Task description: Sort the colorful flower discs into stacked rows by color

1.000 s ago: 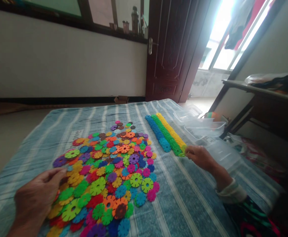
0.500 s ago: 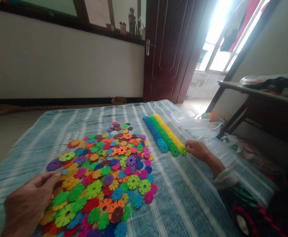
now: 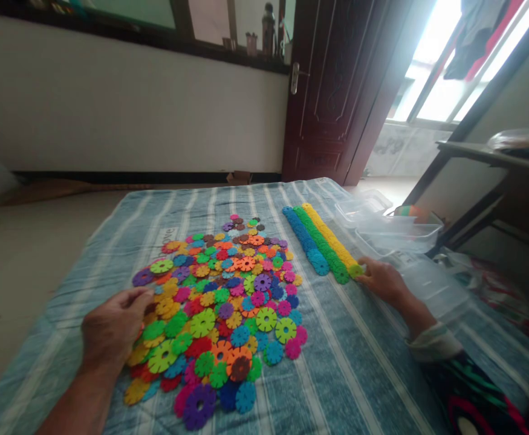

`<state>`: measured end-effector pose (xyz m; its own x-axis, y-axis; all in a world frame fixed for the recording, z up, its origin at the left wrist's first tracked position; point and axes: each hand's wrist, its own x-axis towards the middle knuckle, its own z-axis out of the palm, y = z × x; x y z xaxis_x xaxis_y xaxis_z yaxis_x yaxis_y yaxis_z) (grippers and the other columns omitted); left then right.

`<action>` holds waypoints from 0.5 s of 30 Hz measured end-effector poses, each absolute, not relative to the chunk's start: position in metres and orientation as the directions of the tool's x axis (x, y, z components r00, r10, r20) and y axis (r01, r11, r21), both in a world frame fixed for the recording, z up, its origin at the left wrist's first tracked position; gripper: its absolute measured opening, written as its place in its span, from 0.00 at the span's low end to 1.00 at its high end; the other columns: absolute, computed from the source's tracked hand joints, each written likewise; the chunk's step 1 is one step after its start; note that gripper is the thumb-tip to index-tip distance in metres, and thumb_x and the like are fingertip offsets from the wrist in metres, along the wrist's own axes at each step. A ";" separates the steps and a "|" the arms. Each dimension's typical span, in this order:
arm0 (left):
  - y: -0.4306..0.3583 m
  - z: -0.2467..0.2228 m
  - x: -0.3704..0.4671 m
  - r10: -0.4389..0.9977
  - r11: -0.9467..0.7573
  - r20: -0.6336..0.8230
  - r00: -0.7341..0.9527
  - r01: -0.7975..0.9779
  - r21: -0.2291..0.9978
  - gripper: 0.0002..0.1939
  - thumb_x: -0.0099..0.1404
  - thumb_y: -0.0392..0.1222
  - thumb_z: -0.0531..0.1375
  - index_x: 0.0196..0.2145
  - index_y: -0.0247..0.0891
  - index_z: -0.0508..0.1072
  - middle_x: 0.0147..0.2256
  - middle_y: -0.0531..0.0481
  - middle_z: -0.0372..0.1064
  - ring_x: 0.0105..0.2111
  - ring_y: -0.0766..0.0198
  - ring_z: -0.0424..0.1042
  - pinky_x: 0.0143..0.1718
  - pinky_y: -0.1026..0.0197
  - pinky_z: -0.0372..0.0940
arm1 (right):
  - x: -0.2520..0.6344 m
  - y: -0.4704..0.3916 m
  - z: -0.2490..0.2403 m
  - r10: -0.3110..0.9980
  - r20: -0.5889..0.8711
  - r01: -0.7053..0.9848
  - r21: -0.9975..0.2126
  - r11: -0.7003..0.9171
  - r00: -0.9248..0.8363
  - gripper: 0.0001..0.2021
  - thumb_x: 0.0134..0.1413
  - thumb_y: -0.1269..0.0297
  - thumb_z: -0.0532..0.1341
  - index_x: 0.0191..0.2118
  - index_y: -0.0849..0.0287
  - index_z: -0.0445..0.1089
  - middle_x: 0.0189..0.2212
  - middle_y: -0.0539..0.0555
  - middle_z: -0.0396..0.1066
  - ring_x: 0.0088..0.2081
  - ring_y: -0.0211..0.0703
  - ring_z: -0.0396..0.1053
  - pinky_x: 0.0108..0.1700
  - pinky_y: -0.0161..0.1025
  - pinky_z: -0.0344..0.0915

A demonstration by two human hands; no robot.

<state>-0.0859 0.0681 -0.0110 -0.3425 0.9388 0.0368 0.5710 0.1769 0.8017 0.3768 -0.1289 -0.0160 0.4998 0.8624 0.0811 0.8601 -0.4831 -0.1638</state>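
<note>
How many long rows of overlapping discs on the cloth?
3, side by side, right of the loose pile: blue row nearest the pile, green row in the middle, yellow row outermost, its near end at the right hand. None looks hidden.

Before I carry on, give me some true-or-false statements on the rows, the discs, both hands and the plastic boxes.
1. The green row lies between the blue row and the yellow row. True.
2. The left hand is at the near end of the yellow row. False: the right hand is there; the left hand is at the left edge of the loose discs.
3. The clear plastic boxes are right of the rows. True.
4. The loose discs are all blue. False: they are many colours.
5. The right hand's fingertips are at a lime disc. True.
</note>
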 end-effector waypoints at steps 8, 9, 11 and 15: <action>0.062 -0.005 -0.080 0.940 0.197 -0.024 -0.340 0.485 0.852 0.12 0.48 0.41 0.61 0.32 0.35 0.76 0.21 0.55 0.71 0.27 0.63 0.72 0.25 0.67 0.64 | 0.342 -0.137 -0.001 0.875 0.126 0.879 -0.162 -0.448 0.468 0.08 0.54 0.59 0.60 0.39 0.54 0.72 0.28 0.51 0.76 0.31 0.45 0.73 0.30 0.36 0.56; 0.063 -0.007 -0.081 0.942 0.194 -0.024 -0.334 0.484 0.853 0.13 0.48 0.41 0.61 0.33 0.35 0.76 0.22 0.54 0.71 0.26 0.63 0.72 0.24 0.67 0.64 | 0.328 -0.137 0.001 0.907 0.107 0.902 -0.202 -0.381 0.407 0.08 0.54 0.59 0.60 0.37 0.54 0.73 0.27 0.51 0.76 0.31 0.44 0.73 0.31 0.36 0.56; 0.066 -0.013 -0.085 0.946 0.185 -0.020 -0.324 0.487 0.854 0.15 0.48 0.42 0.61 0.35 0.35 0.76 0.22 0.54 0.71 0.25 0.63 0.71 0.23 0.67 0.63 | 0.295 -0.134 0.005 0.969 0.061 0.934 -0.289 -0.211 0.238 0.08 0.55 0.58 0.60 0.36 0.54 0.73 0.26 0.50 0.76 0.30 0.42 0.73 0.32 0.35 0.58; 0.072 -0.027 -0.092 0.956 0.132 0.037 -0.290 0.539 0.832 0.18 0.49 0.45 0.61 0.37 0.34 0.76 0.24 0.52 0.73 0.24 0.63 0.71 0.22 0.67 0.63 | 0.232 -0.123 0.012 0.996 -0.087 0.961 -0.274 -0.037 0.014 0.09 0.54 0.56 0.61 0.37 0.54 0.74 0.27 0.52 0.76 0.33 0.45 0.73 0.32 0.35 0.58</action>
<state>-0.0924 0.0718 -0.0267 -0.2901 0.9563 0.0365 0.5390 0.1317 0.8319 0.2318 -0.1229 0.0122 0.0137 0.9961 -0.0867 0.9610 -0.0371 -0.2740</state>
